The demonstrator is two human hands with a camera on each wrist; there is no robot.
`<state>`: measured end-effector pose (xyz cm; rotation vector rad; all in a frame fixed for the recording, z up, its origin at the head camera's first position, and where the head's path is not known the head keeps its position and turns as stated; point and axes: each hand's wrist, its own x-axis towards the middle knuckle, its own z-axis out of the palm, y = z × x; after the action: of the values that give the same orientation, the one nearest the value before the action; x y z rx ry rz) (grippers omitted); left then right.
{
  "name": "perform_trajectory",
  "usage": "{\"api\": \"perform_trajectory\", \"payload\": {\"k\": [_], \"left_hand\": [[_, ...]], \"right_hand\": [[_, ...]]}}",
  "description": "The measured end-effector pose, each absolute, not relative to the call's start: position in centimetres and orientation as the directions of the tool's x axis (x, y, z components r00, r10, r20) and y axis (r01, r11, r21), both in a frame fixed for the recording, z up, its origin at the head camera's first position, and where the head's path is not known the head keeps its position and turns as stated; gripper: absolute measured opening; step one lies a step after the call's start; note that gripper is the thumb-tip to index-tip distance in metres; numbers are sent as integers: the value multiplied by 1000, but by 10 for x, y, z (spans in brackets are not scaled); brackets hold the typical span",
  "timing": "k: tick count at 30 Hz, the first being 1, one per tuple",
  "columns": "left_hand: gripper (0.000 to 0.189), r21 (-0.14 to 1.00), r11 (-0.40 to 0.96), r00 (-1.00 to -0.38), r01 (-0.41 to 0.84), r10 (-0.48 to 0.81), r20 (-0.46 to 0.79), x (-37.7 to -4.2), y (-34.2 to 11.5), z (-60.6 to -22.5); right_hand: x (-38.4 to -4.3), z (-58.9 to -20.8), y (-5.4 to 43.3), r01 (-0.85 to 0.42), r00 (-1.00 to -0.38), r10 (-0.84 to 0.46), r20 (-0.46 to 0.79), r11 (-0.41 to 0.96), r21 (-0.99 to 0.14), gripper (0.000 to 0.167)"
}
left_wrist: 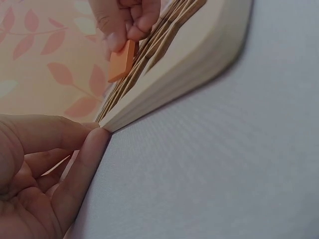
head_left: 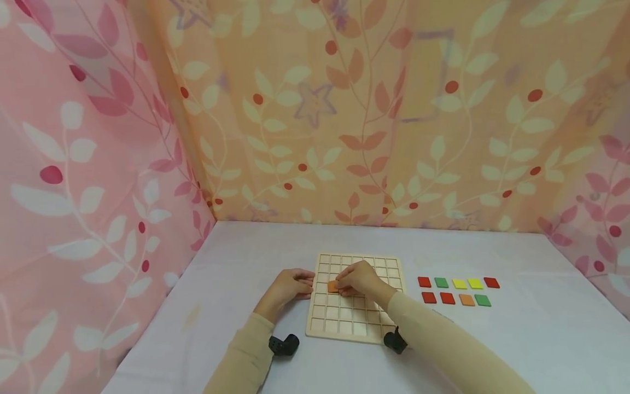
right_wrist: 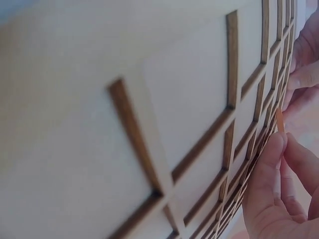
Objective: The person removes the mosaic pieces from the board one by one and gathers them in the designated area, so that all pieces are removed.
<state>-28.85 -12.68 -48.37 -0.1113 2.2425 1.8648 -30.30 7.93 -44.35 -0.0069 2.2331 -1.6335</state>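
Observation:
A pale wooden grid board lies on the table, its square cells framed by raised strips. My right hand pinches an orange square tile between thumb and fingertips, over a cell towards the board's left side. In the left wrist view the orange tile stands tilted, its lower edge close to the strips. The right wrist view shows this tile edge-on. My left hand holds the board's left edge, thumb and forefinger meeting at the rim in the left wrist view.
Right of the board, two rows of loose tiles lie on the white-covered table: red, green, yellow and another orange one. Black wrist devices sit at both cuffs. Floral curtains enclose the table.

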Motion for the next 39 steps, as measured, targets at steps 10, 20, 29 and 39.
{"api": "perform_trajectory", "payload": {"k": [10,20,29,39], "left_hand": [[42,965,176,-972,-195,97,-214,-291,-126,-485],[42,962,194,-972,-194,95,-216,-290,-128,-484],[41,957,202,-969,-207,95,-229,-292,-129,-485],[40,958,188,-969,-215,84,-234,-294,-127,-485]], "right_hand": [[-303,-432,106,217,-931,-225,-288,294,-931,21],[-307,-421,149,186,-942,-206,-265,337,-923,28],[-305,-414,199,228,-938,-158,-309,391,-892,35],[-305,-414,245,280,-932,-80,-352,457,-844,39]]}}
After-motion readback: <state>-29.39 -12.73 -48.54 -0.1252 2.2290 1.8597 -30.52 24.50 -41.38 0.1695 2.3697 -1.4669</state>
